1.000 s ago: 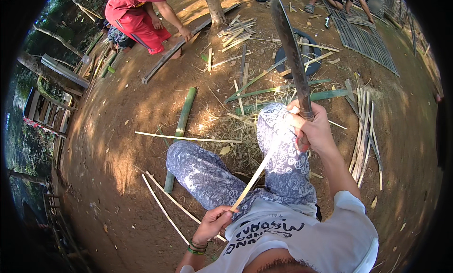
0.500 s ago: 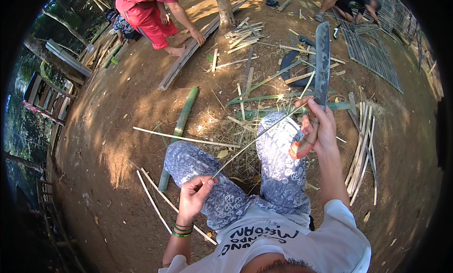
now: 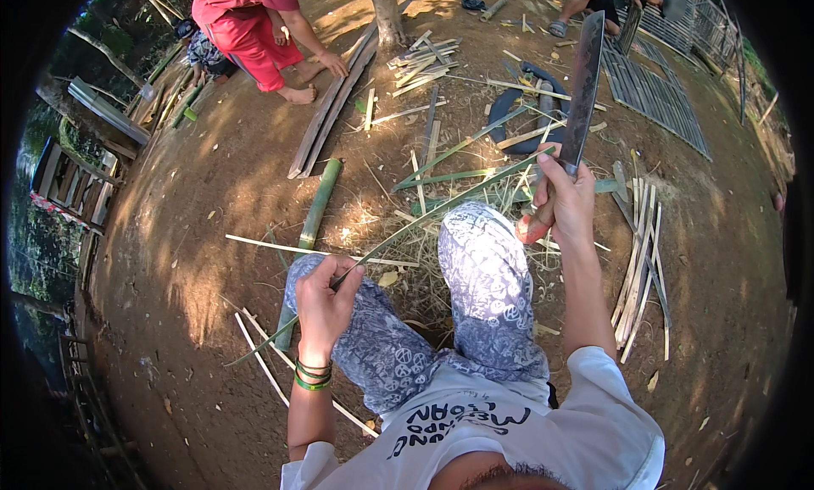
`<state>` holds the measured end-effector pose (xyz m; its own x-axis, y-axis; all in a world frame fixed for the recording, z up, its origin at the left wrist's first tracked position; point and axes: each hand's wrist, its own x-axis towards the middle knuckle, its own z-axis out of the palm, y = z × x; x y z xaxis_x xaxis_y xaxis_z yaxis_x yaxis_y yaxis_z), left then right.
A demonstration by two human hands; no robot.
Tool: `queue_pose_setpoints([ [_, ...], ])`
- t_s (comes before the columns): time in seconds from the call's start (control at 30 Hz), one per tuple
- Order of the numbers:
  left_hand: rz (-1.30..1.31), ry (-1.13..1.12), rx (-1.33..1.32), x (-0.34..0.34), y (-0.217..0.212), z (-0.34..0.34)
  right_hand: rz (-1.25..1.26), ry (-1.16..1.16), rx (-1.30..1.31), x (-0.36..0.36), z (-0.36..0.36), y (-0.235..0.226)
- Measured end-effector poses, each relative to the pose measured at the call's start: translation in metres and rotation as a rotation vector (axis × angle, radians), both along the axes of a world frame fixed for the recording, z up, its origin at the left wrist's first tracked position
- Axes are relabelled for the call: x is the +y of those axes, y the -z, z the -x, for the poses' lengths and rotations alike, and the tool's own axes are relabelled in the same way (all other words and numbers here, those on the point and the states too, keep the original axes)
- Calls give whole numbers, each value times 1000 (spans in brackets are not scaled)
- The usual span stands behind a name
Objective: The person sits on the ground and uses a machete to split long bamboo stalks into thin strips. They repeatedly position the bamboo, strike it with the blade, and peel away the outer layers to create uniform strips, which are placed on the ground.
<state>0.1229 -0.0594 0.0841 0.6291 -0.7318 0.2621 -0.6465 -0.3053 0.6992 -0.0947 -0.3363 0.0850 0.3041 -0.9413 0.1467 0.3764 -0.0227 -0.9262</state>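
Note:
Between my hands a long green bamboo strip (image 3: 449, 204) runs diagonally, bowed slightly over my knees. My left hand (image 3: 324, 302) pinches it near the left knee, and its tail sticks out beyond the hand toward the ground. With my right hand (image 3: 570, 203) I grip the handle of a machete (image 3: 585, 87), blade pointing up and away. The strip's far end lies at that hand's thumb and fingers, beside the base of the blade. A green bamboo pole (image 3: 320, 206) lies beyond my left knee, with a pale thin strip (image 3: 254, 241) across it.
Curly shavings (image 3: 415, 261) cover the ground between my knees. Pale strips (image 3: 640, 270) lie to the right, more split pieces (image 3: 424, 62) near a tree trunk (image 3: 387, 15). A person in red (image 3: 246, 24) bends over dark planks (image 3: 335, 108); another crouches by a slatted bamboo panel (image 3: 657, 100).
My left hand has shifted left and up, and the strip's tail now shows beyond it. The strip has turned to show more width. The planks by the person in red now lie apart.

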Motion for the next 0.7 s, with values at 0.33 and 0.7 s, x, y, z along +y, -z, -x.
queue_pose_setpoints([
  [0.33,117,-71,2,-13,9,-1,40,56,18,1,0,4],
  [0.7,173,-117,11,-13,15,-2,38,48,-2,6,-3,3],
])
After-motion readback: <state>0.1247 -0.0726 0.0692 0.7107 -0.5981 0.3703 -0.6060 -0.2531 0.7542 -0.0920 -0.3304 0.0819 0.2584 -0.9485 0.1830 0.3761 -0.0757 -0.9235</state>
